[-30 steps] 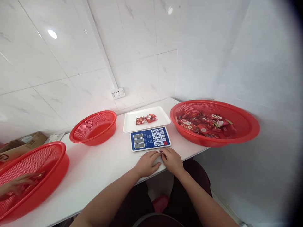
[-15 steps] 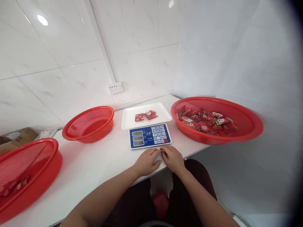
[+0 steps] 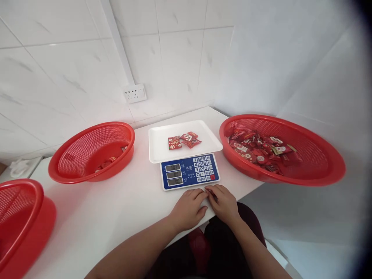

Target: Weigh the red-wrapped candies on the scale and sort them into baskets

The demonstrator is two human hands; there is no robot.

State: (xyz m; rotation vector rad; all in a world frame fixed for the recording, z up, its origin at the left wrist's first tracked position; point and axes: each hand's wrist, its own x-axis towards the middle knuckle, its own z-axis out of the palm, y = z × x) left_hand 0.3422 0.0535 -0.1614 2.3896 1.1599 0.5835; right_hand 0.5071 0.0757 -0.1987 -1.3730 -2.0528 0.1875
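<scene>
My left hand (image 3: 188,207) and my right hand (image 3: 224,202) rest side by side at the white table's front edge, just below the blue scale (image 3: 190,171). Both have their fingers curled loosely, fingertips touching, and nothing shows in them. The scale's white tray (image 3: 159,145) holds a few red candy packets (image 3: 183,140). To the right stands a large red basket (image 3: 325,174) with several red packets (image 3: 258,145) in it.
A smaller red basket (image 3: 66,174) left of the scale holds a few red packets (image 3: 108,162). Another red basket (image 3: 20,217) sits at the far left edge. A wall socket (image 3: 134,93) is on the tiled wall. The white table (image 3: 116,217) ends right under my hands.
The view has tilted down and swung right. The other person's hand in the far-left basket is out of view. My hands stay together below the scale.
</scene>
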